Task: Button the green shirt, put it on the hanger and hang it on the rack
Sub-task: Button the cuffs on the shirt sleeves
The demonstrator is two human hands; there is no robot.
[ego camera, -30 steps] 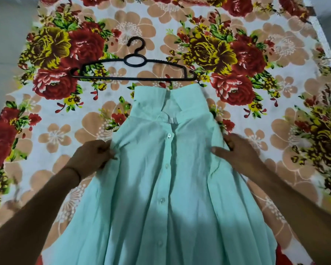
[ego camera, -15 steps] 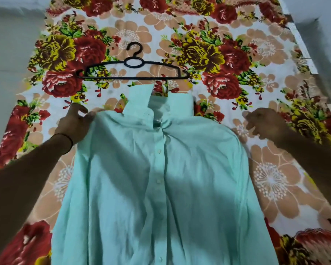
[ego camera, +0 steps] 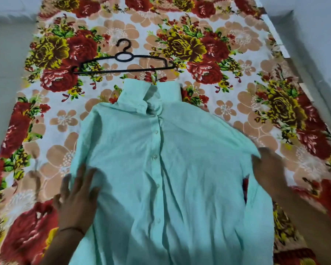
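Observation:
The light green shirt [ego camera: 161, 169] lies face up on the flowered bed sheet, its front closed along the button line and its collar standing toward the far side. My left hand [ego camera: 77, 196] lies flat with spread fingers on the shirt's left edge. My right hand [ego camera: 269, 169], blurred by motion, rests with straight fingers at the shirt's right edge, below the shoulder. A black plastic hanger [ego camera: 124, 63] lies flat on the sheet just beyond the collar, apart from the shirt.
The flowered sheet [ego camera: 237, 44] covers a bed that reaches past the frame on the near side. Pale floor or wall shows along the left edge [ego camera: 6, 73] and the right corner [ego camera: 313, 25]. No rack is in view.
Both hands have let go of the shirt's shoulders and slid down toward me along its sides. The shirt now lies spread wider and flatter; the hanger has not moved.

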